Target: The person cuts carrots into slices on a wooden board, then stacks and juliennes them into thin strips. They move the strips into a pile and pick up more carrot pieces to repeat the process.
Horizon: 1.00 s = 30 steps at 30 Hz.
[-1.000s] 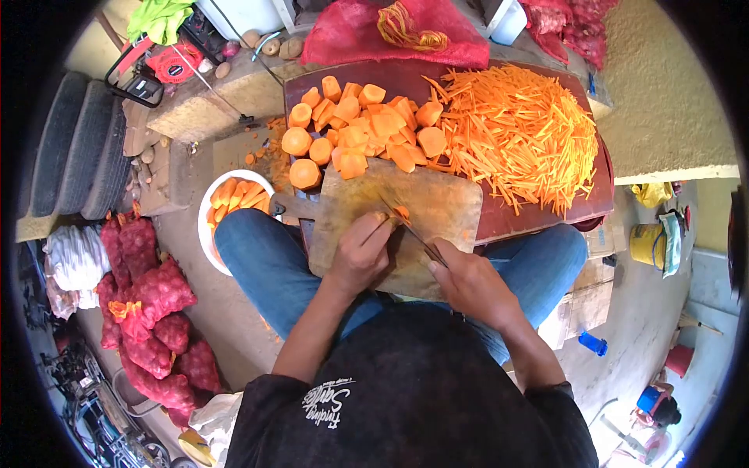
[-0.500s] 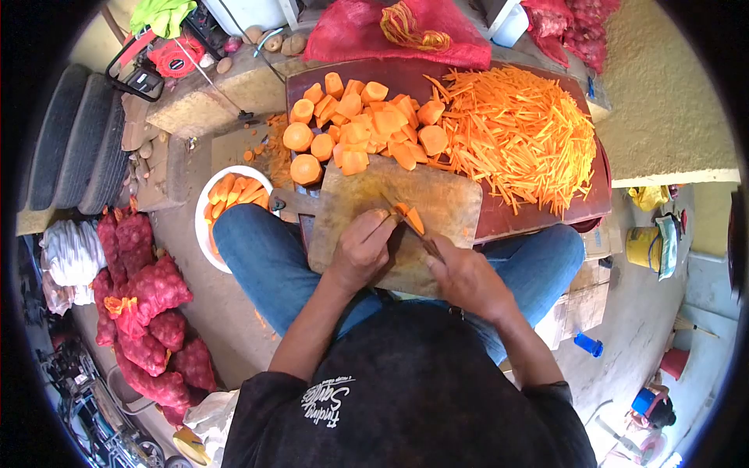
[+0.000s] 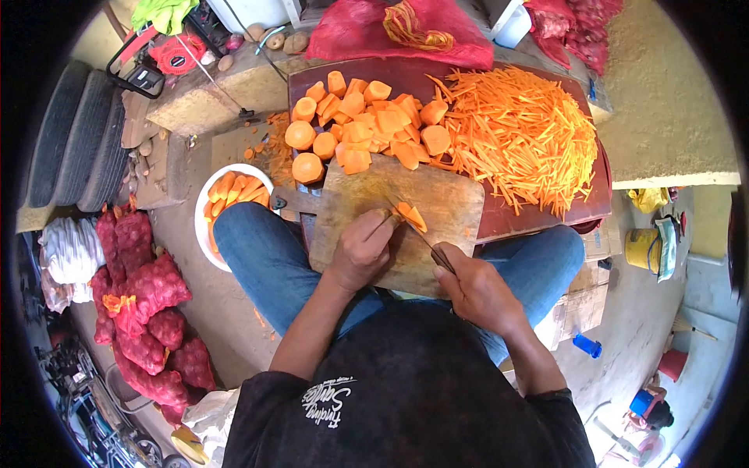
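Observation:
My right hand (image 3: 482, 292) is wrapped round the handle of a knife (image 3: 427, 249), whose blade points away from me over the wooden cutting board (image 3: 445, 195). On that board, my left hand (image 3: 363, 248) is closed, its fingertips pinching a carrot piece that they mostly hide. Cut carrot slices (image 3: 413, 217) lie just right of the blade, close to those fingertips. Beyond the board, a heap of carrot chunks (image 3: 367, 129) sits on a dark red table (image 3: 507, 226). To its right is a big pile of carrot sticks (image 3: 519, 136).
A white bucket (image 3: 204, 234) of peeled carrots stands by my left knee. Red mesh sacks (image 3: 156, 296) lie on the floor at left, near stacked tyres (image 3: 70, 140). A red mesh bag (image 3: 351, 39) lies behind the table. A person (image 3: 651, 409) is at far right.
My right hand has drawn the knife back toward me and slightly right. The slices now lie beside the blade, a little more apart. My left hand has hardly moved.

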### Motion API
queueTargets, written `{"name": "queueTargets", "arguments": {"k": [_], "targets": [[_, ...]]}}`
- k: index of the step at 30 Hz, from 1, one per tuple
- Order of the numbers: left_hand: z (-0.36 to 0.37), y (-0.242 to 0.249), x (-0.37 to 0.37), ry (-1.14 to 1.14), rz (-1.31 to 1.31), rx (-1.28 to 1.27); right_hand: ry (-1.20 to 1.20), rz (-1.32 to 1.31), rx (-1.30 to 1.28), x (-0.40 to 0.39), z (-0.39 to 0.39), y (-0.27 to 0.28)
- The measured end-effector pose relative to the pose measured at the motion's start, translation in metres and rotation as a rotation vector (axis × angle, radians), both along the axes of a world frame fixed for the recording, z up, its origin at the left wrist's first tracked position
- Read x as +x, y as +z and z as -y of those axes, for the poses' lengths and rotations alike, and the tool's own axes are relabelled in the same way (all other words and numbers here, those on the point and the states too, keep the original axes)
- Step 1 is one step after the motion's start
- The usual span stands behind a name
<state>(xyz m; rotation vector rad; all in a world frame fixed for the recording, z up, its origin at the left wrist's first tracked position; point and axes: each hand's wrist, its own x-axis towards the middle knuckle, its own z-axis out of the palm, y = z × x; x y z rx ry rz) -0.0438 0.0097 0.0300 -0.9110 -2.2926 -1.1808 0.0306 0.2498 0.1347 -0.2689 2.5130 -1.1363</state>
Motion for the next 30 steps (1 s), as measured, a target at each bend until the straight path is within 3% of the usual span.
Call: {"name": "queueTargets", "arguments": {"k": [8, 17, 26, 30], "targets": [[0.000, 0.000, 0.002, 0.000, 0.025, -0.006, -0.029, -0.047, -0.035, 0.002, 0.007, 0.023], [-0.001, -0.006, 0.003, 0.015, -0.046, 0.029, -0.001, 0.048, 0.093, -0.009, 0.005, -0.021], [-0.004, 0.004, 0.001, 0.028, -0.045, -0.014, 0.033, -0.017, 0.143, -0.011, 0.005, -0.020], [-0.003, -0.001, 0.003, 0.041, -0.052, -0.029, -0.010, 0.080, 0.118, 0.004, -0.002, -0.014]]}}
